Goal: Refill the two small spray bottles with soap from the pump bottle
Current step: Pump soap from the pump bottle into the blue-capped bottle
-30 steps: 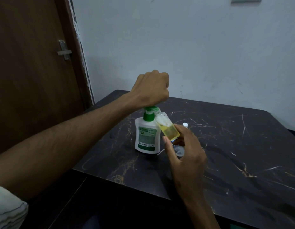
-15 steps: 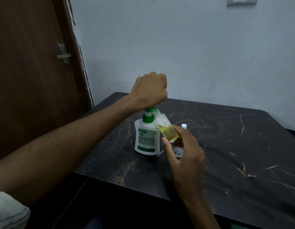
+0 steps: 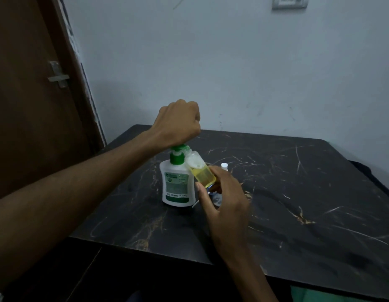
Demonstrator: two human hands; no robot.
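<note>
A white pump bottle [image 3: 177,186] with a green pump head stands on the black marble table [image 3: 287,192]. My left hand [image 3: 179,123] is closed in a fist on top of the pump head. My right hand [image 3: 224,205] holds a small clear spray bottle [image 3: 201,171] tilted, its mouth against the pump's spout, with yellow soap in its lower part. Behind my right hand a second small bottle with a white cap [image 3: 224,166] shows only its top. A clear piece [image 3: 217,198] lies on the table beside my right hand.
The table stands in a corner against a pale wall [image 3: 211,62]. A brown door [image 3: 32,94] with a metal latch is to the left. A switch plate [image 3: 289,2] is high on the wall. The table's front edge is near my body.
My left fist has lifted slightly with the pump head. The small bottle stays at the spout, tilted the same way in my right hand.
</note>
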